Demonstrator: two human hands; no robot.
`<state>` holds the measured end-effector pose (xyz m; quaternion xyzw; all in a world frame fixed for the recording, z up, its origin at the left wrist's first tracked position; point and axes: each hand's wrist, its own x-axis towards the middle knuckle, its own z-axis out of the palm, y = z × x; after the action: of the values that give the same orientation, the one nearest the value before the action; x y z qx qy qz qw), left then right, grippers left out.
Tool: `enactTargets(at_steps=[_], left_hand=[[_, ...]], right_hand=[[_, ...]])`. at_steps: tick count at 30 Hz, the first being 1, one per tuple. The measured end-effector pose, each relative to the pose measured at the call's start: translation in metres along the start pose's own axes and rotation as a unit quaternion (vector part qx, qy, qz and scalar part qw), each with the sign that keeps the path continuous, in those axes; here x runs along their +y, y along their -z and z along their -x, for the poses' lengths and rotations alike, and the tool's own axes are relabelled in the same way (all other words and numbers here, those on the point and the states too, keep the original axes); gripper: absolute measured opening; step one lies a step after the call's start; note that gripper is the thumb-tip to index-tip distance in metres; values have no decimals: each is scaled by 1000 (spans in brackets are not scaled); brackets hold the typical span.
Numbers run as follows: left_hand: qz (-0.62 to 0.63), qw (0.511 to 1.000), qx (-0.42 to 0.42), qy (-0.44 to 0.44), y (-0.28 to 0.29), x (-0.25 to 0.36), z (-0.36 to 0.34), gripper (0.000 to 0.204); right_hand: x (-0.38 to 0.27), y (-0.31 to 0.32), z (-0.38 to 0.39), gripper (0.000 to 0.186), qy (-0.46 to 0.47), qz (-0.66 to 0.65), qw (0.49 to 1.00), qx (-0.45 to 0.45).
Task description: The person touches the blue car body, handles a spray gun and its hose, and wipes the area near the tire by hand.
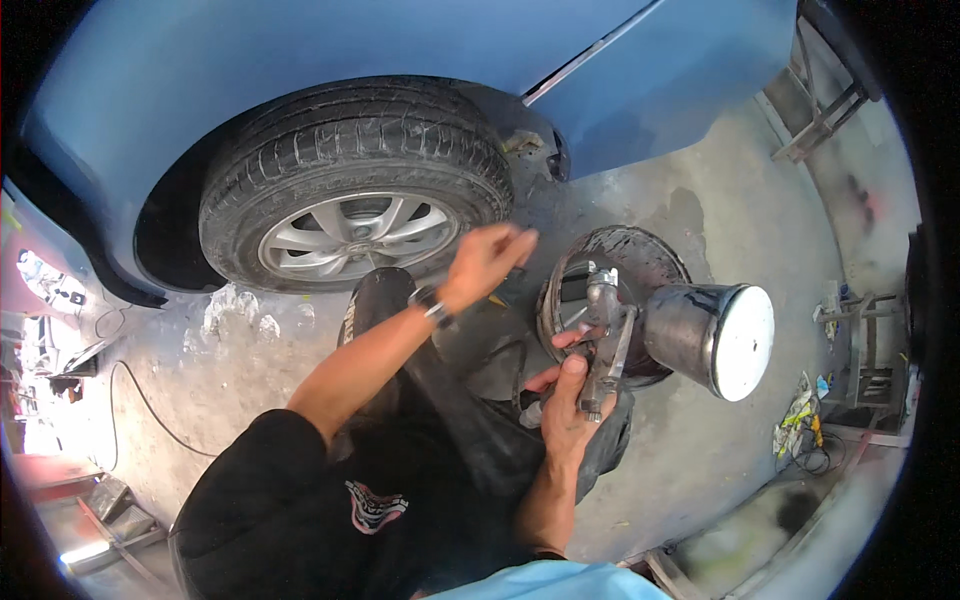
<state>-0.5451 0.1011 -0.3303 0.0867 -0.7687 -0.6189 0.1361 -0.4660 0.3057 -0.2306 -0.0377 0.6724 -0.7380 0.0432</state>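
Note:
My right hand (568, 405) grips a metal spray gun (603, 372), its nozzle end pointing away from me. A silver paint cup (685, 330) with a white lid is joined to the gun's right side and lies tilted. My left hand (490, 262), with a watch on the wrist, is raised in front of the car wheel, apart from the gun. Its fingers are curled in, and whatever they may hold is hidden. Beneath the gun stands a round, paint-stained bucket (655, 255), partly covered by the gun and cup.
A blue car body (420, 45) fills the far side, with a dusty tyre (350, 150) and silver wheel rim (360, 240). A dark hose (150, 405) lies on the concrete floor (270, 375) at left. Metal stands (865, 350) and crumpled wrappers (797, 425) are at right.

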Motion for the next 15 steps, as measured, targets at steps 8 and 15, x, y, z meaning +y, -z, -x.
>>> enactTargets(at_steps=[8, 15], left_hand=[[-402, 913, 43, 59, 131, -71, 200, 72], [-330, 932, 86, 128, 130, -78, 236, 101]], right_hand=[[-39, -29, 3, 59, 42, 52, 997, -47], [-66, -67, 4, 41, 38, 62, 997, -13]])
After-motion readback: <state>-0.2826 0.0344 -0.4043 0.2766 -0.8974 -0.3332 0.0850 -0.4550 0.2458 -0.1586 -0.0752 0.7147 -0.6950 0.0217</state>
